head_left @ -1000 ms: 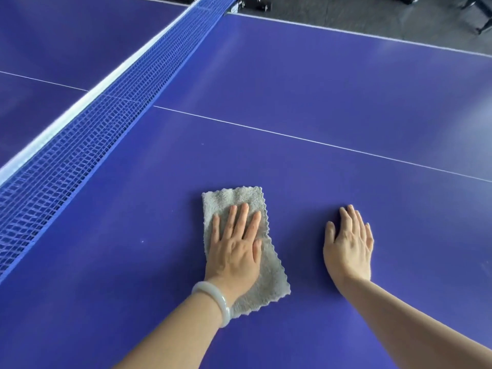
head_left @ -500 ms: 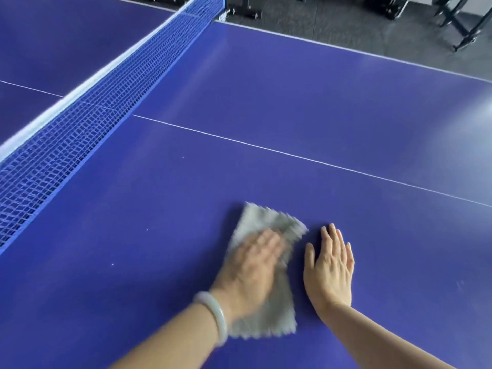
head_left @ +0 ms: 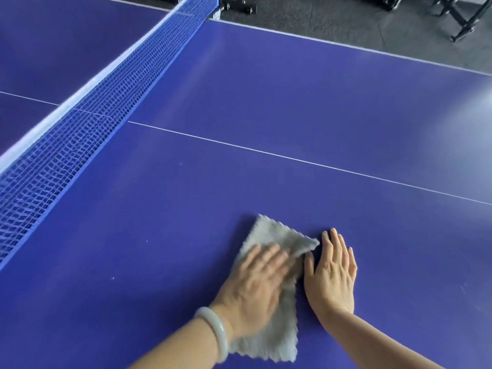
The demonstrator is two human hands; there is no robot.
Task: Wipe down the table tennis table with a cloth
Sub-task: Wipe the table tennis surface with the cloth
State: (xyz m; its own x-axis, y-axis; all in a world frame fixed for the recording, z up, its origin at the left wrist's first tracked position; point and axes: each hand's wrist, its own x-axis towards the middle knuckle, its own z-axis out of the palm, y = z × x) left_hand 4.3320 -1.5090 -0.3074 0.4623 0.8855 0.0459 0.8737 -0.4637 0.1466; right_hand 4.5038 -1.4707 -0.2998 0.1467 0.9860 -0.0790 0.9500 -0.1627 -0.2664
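Note:
A grey cloth (head_left: 277,237) with a zigzag edge lies flat on the blue table tennis table (head_left: 292,102), near me and right of centre. My left hand (head_left: 253,286), with a pale bangle on its wrist, presses flat on the cloth with fingers spread and is blurred. My right hand (head_left: 331,272) rests palm down on the bare tabletop just right of the cloth, its thumb touching the cloth's edge, and holds nothing.
The blue net (head_left: 87,107) with a white top band runs from the left edge to the far middle. A white centre line (head_left: 292,157) crosses the table. Beyond the far edge lie dark floor and black wheeled stands (head_left: 463,20).
My left hand has slid the cloth to the right and turned it clockwise, up against my right hand. The view has shifted, so the far edge and floor show more.

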